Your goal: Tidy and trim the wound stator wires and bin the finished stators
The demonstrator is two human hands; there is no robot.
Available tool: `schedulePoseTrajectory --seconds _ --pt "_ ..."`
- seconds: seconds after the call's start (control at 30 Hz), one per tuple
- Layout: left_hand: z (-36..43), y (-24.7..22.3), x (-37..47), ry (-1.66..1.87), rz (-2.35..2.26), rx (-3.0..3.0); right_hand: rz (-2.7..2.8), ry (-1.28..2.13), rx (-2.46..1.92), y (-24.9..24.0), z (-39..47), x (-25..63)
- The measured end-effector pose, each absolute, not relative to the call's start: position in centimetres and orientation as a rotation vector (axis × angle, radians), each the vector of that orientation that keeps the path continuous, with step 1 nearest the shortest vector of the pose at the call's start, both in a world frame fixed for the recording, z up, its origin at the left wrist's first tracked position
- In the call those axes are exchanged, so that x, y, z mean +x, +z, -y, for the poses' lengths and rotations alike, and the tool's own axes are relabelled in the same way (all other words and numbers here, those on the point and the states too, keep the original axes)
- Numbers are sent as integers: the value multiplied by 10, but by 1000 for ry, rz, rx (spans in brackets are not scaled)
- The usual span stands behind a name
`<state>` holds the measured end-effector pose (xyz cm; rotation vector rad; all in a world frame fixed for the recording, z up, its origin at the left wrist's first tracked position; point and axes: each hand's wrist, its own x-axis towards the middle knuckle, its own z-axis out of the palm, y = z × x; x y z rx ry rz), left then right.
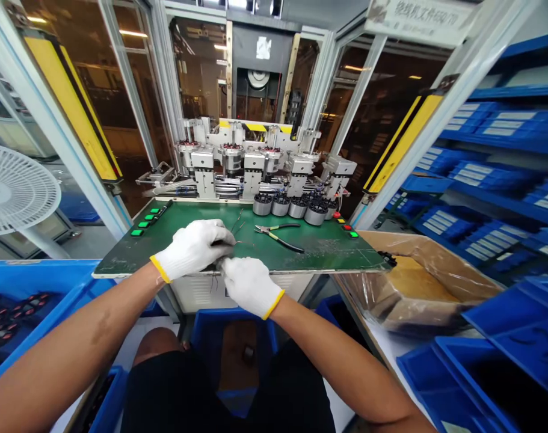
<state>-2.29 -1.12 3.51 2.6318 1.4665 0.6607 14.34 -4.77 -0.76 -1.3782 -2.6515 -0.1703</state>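
Both hands wear white gloves with yellow cuffs and meet at the front edge of the green work surface. My left hand curls over a small dark part with thin wires hanging below it. Against the same part, from the right, my right hand is closed; the gloves hide most of the part. Beyond the hands, pliers with green and black handles lie open on the surface. Several grey cylindrical parts with black tops stand in a row at the back right.
A machine with metal fixtures spans the back edge. Green buttons are at the left, and a red button at the right. Blue bins flank me; a cardboard box stands right. Another blue bin is below.
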Motion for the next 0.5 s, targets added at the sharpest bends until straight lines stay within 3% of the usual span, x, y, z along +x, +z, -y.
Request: schedulePoseTrajectory --seconds 0.23,0.4,0.5 --pt "21 -3 -25 1034 -1540 2668 2547 -505 -1413 29 39 170" --pt "17 1 -20 977 -1578 2512 2759 -314 -1340 7 15 169" --pt "14 14 -25 971 -1645 2498 2559 -216 -1369 -3 27 178"
